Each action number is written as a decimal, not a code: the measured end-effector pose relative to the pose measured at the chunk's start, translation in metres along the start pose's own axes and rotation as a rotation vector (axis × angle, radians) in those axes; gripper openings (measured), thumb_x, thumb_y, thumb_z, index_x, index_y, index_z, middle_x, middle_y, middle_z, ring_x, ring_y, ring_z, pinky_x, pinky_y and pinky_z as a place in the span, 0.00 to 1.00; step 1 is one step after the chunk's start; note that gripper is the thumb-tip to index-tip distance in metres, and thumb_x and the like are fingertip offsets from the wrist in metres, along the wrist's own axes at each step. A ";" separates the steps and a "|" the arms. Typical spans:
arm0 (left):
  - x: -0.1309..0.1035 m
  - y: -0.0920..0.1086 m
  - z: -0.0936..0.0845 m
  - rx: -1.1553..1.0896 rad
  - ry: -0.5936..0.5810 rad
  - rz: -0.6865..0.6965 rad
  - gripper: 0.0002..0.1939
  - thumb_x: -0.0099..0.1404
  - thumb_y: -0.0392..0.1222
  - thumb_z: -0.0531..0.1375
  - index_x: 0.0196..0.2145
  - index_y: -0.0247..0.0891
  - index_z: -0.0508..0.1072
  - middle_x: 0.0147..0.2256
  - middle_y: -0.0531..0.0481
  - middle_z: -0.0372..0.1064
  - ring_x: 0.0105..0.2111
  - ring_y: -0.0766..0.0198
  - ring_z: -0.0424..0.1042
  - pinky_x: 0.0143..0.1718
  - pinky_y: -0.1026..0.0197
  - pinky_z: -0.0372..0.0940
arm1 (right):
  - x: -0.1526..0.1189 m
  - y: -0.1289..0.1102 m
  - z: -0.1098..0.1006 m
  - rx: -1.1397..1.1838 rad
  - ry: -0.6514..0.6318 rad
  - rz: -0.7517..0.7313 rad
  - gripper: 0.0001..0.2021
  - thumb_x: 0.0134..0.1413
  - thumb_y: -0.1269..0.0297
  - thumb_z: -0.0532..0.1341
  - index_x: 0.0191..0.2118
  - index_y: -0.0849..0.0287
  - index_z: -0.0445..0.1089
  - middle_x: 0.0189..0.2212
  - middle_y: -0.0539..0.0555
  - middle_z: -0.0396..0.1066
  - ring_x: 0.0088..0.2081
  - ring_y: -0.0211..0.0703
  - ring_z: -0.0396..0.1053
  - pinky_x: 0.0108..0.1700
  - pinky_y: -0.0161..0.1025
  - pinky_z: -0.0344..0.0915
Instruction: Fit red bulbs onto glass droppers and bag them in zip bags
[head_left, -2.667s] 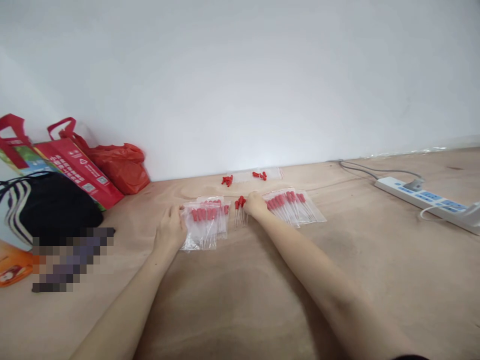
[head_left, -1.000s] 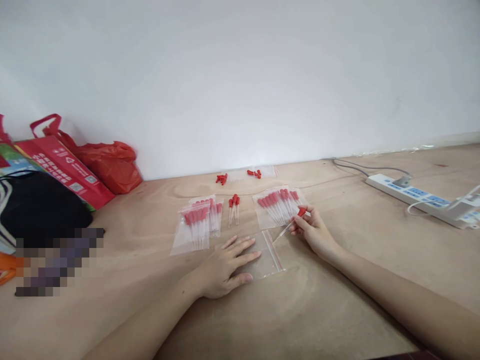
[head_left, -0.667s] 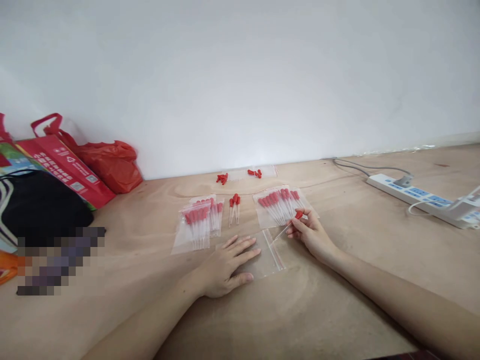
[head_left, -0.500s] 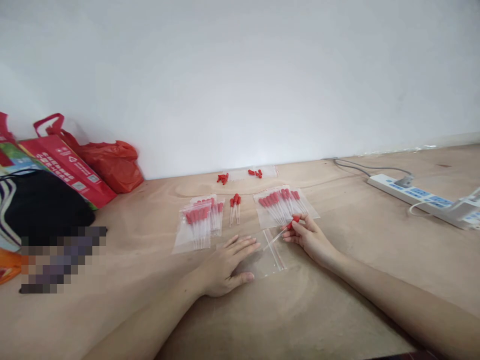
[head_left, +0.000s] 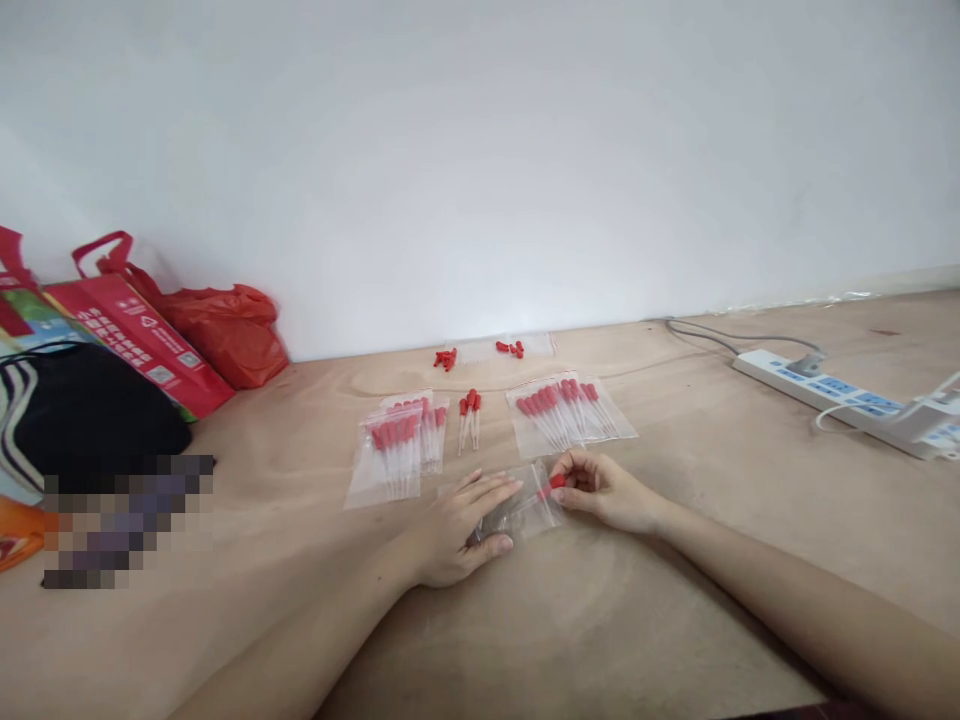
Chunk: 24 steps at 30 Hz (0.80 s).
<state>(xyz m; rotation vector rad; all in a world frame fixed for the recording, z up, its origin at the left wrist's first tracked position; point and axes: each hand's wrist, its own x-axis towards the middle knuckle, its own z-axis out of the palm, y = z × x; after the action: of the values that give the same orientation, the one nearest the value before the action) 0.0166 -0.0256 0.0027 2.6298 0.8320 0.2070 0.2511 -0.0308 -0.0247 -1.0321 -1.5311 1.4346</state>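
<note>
My left hand [head_left: 466, 525] lies open on a clear zip bag [head_left: 517, 515], its fingers stretched out and part of the bag hidden beneath them. At the bag's right end, my right hand [head_left: 600, 488] pinches the red rubber bulb of a dropper [head_left: 555, 483]. The dropper's glass tube reaches left into the bag. Three droppers [head_left: 470, 410] lie loose beyond my hands. Filled zip bags of red-topped droppers [head_left: 395, 445] overlap to their left, and another group of droppers on a bag [head_left: 559, 405] lies to their right.
Loose red bulbs [head_left: 445, 358] and more bulbs [head_left: 511, 348] lie by a clear bag [head_left: 472, 348] near the wall. A power strip [head_left: 832, 395] with cables is at the right. Red bags [head_left: 225, 330] and a black bag [head_left: 90, 420] stand on the left of the wooden table [head_left: 600, 630].
My right hand has moved left and nearer, pushing the dropper's tube into the zip bag. The bag's mouth has lifted and bulged. My left hand has stayed nearly still.
</note>
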 end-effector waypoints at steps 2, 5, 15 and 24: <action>0.002 0.000 0.001 -0.009 0.007 0.013 0.27 0.63 0.46 0.50 0.58 0.42 0.48 0.57 0.47 0.51 0.58 0.59 0.48 0.58 0.49 0.42 | 0.001 -0.003 0.002 0.029 0.014 0.033 0.15 0.38 0.56 0.64 0.28 0.60 0.61 0.20 0.46 0.64 0.22 0.31 0.61 0.25 0.32 0.59; 0.003 0.000 0.001 -0.023 0.004 0.027 0.27 0.63 0.47 0.50 0.58 0.42 0.48 0.57 0.47 0.51 0.58 0.59 0.48 0.59 0.49 0.41 | 0.002 -0.010 0.001 0.084 0.087 0.030 0.14 0.40 0.55 0.63 0.29 0.59 0.60 0.20 0.46 0.65 0.20 0.31 0.61 0.23 0.31 0.60; 0.003 0.001 0.003 -0.037 0.017 0.033 0.28 0.63 0.46 0.50 0.58 0.43 0.46 0.56 0.48 0.53 0.57 0.58 0.50 0.58 0.49 0.42 | -0.003 -0.008 0.008 0.230 -0.171 0.022 0.14 0.39 0.60 0.64 0.30 0.59 0.60 0.24 0.47 0.68 0.25 0.34 0.69 0.29 0.35 0.67; -0.007 -0.002 -0.008 -0.065 0.020 -0.011 0.24 0.62 0.49 0.52 0.54 0.41 0.56 0.56 0.46 0.53 0.56 0.57 0.52 0.56 0.50 0.50 | 0.003 -0.008 -0.016 0.117 -0.097 0.109 0.11 0.37 0.59 0.65 0.26 0.62 0.71 0.22 0.49 0.70 0.23 0.32 0.64 0.30 0.33 0.63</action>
<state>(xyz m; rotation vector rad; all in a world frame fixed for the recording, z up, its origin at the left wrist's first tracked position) 0.0077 -0.0255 0.0089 2.5657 0.8323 0.2542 0.2643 -0.0220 -0.0162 -1.0004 -1.4588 1.6513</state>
